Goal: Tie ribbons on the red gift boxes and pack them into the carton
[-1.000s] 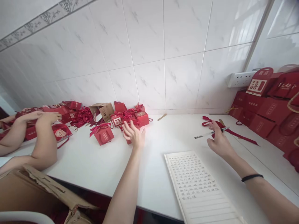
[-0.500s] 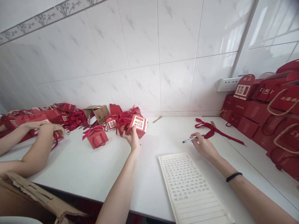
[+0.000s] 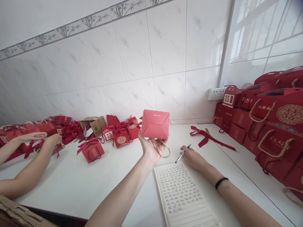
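Observation:
My left hand (image 3: 151,146) is closed on a red gift box (image 3: 155,124), raised above the table with its folded, glued-looking underside facing me. A twisted cord handle (image 3: 166,153) hangs from the box below my fingers. A pen (image 3: 182,154) is gripped in my right hand (image 3: 190,156), which rests at the upper right of the notepad (image 3: 180,195). Rows of handwriting cover much of the lined page, with bare lines at the bottom. Several small red boxes (image 3: 121,138) tied with ribbon sit just left of my left hand.
Another person's hands (image 3: 50,138) work among red boxes at the left. A ribboned red box (image 3: 92,149) stands nearer. By the wall is a small cardboard box (image 3: 93,124). Loose red ribbon (image 3: 208,138) lies at right, before stacked red gift boxes (image 3: 255,126) and a power strip (image 3: 216,93).
My left hand has lifted the box and turned it, so its underside shows instead of the white label. My right hand, with the pen, has come closer to the notepad.

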`<state>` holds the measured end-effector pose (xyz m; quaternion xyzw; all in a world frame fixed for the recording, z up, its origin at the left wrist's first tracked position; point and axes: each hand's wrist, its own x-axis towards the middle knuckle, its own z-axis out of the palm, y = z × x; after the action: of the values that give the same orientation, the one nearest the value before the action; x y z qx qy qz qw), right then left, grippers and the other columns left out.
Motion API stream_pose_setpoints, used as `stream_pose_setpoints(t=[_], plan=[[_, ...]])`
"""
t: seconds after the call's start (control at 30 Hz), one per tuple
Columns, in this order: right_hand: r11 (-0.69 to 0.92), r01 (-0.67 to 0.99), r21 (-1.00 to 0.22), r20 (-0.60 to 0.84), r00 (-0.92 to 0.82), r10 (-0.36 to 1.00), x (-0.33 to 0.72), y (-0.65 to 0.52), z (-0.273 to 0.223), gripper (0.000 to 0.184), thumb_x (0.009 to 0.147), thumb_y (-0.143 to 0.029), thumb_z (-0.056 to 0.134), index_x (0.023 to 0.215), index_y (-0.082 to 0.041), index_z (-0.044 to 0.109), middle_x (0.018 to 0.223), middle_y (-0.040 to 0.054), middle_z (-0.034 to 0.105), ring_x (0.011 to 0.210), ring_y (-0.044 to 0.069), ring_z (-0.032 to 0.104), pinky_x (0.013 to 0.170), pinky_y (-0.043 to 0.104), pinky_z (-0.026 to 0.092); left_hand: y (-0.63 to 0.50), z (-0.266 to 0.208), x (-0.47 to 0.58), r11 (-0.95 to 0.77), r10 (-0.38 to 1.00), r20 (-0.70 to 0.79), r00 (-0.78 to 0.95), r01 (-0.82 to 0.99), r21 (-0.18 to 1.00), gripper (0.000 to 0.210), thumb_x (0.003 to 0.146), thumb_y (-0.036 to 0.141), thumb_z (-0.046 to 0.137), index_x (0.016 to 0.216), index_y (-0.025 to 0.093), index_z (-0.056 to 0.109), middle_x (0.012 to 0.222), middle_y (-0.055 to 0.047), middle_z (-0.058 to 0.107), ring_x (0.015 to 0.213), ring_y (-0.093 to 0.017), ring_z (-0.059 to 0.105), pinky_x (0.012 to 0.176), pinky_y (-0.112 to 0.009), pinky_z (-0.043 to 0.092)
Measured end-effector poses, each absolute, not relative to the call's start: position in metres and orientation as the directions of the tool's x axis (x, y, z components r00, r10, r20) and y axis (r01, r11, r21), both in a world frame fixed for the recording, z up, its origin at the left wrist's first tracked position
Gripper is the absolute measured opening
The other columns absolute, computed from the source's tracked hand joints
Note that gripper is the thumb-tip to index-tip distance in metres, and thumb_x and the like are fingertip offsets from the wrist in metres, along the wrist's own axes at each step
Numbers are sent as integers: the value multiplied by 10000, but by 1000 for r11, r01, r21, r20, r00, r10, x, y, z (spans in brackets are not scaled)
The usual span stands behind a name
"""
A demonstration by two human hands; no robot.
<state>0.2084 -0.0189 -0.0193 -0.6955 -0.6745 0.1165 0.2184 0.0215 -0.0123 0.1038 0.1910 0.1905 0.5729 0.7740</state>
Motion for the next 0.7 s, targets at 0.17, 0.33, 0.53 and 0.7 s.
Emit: stream_pose_setpoints(t=[0.17, 0.33, 0.53, 0.7], plan=[[34, 873, -486, 121, 29, 992, 210, -20, -21, 247, 928, -213, 346, 1114, -160, 501, 982, 126, 600, 914, 224, 586, 774, 296, 448, -39, 125, 24, 357, 917, -67, 394, -732, 580, 626, 811, 656, 342, 973, 106, 595, 782, -130, 614, 816, -257, 666, 589, -288, 573], [70, 863, -500, 115, -14, 993, 214, -21, -28, 235, 904, -173, 355, 1096, -171, 490, 1034, 110, 601, 966, 209, 585, 813, 281, 445, -65, 141, 0, 349, 906, -79, 416, -627, 696, 565, 841, 609, 350, 946, 109, 592, 790, -126, 614, 782, -244, 654, 668, -340, 583], [95, 857, -506, 136, -29, 990, 217, -19, -34, 250, 871, -183, 350, 1082, -167, 483, 1023, 128, 615, 969, 237, 595, 837, 332, 450, -91, 159, -69, 342, 919, -196, 341, -445, 828, 550, 862, 593, 345, 986, 121, 598, 838, -144, 623, 782, -258, 646, 667, -408, 575], [120, 863, -490, 207, -19, 978, 223, -10, -48, 181, 832, -239, 413, 970, -207, 527, 858, 100, 665, 839, 256, 645, 744, 345, 494, -115, 164, -137, 301, 952, -300, 67, -392, 869, 612, 840, 649, 345, 983, 111, 600, 755, -139, 600, 630, -251, 630, 471, -363, 536]])
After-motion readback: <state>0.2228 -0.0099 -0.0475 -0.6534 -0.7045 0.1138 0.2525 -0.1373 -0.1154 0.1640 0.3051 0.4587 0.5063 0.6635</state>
